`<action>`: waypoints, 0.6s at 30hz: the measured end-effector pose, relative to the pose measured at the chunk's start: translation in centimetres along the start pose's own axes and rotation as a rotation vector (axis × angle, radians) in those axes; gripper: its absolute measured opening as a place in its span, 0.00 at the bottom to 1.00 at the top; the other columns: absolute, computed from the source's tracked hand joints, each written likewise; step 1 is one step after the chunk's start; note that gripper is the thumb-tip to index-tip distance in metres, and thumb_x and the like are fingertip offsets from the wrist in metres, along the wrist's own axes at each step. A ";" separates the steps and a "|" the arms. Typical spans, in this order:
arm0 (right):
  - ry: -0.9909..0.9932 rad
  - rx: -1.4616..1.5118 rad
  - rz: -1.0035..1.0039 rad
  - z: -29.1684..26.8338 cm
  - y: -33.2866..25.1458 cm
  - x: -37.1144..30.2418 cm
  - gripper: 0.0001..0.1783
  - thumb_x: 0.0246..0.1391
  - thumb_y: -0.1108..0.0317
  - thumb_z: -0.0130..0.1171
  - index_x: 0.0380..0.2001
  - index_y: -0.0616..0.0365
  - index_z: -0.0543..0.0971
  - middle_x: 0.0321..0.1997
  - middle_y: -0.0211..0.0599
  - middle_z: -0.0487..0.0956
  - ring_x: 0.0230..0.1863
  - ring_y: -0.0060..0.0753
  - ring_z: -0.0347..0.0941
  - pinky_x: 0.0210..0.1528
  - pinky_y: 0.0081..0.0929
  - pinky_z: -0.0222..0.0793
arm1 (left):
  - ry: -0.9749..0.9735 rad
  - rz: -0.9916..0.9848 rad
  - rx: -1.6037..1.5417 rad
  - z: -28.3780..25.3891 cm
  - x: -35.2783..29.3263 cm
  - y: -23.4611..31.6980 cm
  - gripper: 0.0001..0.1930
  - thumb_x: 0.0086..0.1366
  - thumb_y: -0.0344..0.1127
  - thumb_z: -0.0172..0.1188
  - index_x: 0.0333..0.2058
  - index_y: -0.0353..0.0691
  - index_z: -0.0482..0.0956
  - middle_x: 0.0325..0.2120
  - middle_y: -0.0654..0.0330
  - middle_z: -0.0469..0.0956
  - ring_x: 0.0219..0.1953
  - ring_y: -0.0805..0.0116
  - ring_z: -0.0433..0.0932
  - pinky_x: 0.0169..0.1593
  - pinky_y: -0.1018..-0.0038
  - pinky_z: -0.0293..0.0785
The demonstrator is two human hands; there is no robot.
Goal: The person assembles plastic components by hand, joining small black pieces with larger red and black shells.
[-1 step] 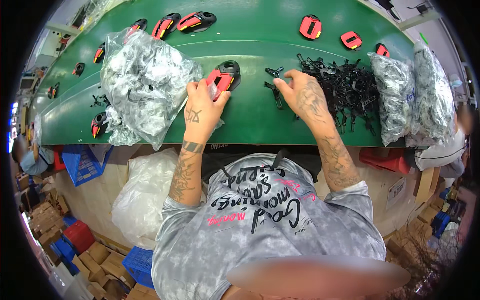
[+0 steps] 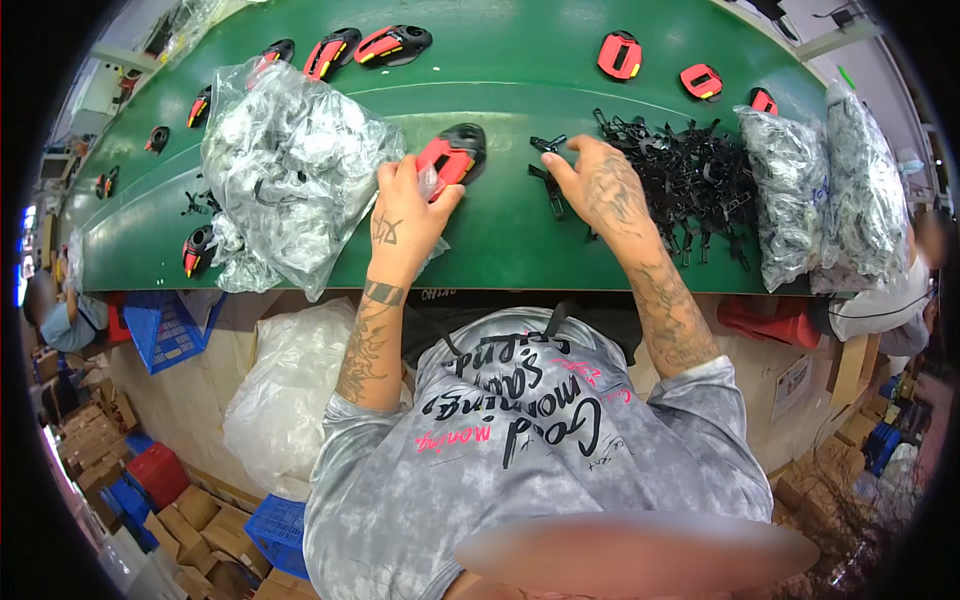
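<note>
My left hand (image 2: 408, 208) grips a red and black plastic housing (image 2: 450, 158) by its near end, thumb on one side and fingers on the other. A small bit of clear plastic (image 2: 428, 182) shows between thumb and fingers. To the right, my right hand (image 2: 598, 185) hovers with thumb and forefinger apart. Its thumb tip is beside a small black plastic clip (image 2: 547, 144); whether they touch I cannot tell. Another black clip (image 2: 555, 192) lies just below the thumb. Beyond that hand spreads a pile of similar black clips (image 2: 690, 175).
A large clear bag of parts (image 2: 290, 170) lies left of my left hand. Two filled clear bags (image 2: 785, 200) lie at the right. More red and black housings (image 2: 620, 56) are spread along the green table (image 2: 500, 80). A blue crate (image 2: 170, 330) stands below the left edge.
The housing in my left hand has shifted slightly right and turned a little. My right hand has moved slightly left, bringing its thumb closer to the small black clip.
</note>
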State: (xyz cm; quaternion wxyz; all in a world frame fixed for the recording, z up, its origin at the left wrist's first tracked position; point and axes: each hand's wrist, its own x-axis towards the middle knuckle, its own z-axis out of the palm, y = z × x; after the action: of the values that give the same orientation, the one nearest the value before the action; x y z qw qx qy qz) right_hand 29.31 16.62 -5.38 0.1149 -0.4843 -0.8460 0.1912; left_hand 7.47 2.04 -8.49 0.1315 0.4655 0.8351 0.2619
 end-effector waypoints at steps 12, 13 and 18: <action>-0.177 0.125 -0.113 0.4 2.8 5.5 0.18 0.54 0.58 0.68 0.40 0.62 0.85 0.46 0.50 0.79 0.46 0.46 0.78 0.54 0.38 0.74 | -0.222 -0.041 -1.331 4.8 1.5 0.9 0.22 0.65 0.32 0.69 0.56 0.32 0.74 0.44 0.63 0.81 0.46 0.75 0.78 0.51 0.77 0.74; -0.180 0.124 -0.116 0.2 3.2 5.5 0.18 0.54 0.58 0.68 0.40 0.62 0.85 0.46 0.50 0.79 0.46 0.46 0.78 0.54 0.38 0.74 | -0.180 -0.048 -1.319 4.9 1.6 1.0 0.19 0.67 0.32 0.68 0.53 0.33 0.76 0.42 0.64 0.81 0.43 0.76 0.77 0.48 0.78 0.74; -0.114 0.445 0.002 -2.7 3.0 5.4 0.15 0.57 0.60 0.70 0.36 0.62 0.83 0.36 0.32 0.78 0.35 0.20 0.73 0.42 0.23 0.71 | -0.164 -0.222 -1.277 4.9 2.1 0.7 0.11 0.67 0.31 0.64 0.46 0.33 0.79 0.36 0.66 0.80 0.35 0.78 0.75 0.41 0.77 0.71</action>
State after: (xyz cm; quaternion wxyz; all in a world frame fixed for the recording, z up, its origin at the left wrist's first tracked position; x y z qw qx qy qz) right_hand 29.91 23.22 -4.21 0.1706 -0.4364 -0.7876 0.4002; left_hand 9.11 5.68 -12.06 0.4719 0.2254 0.5458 0.6547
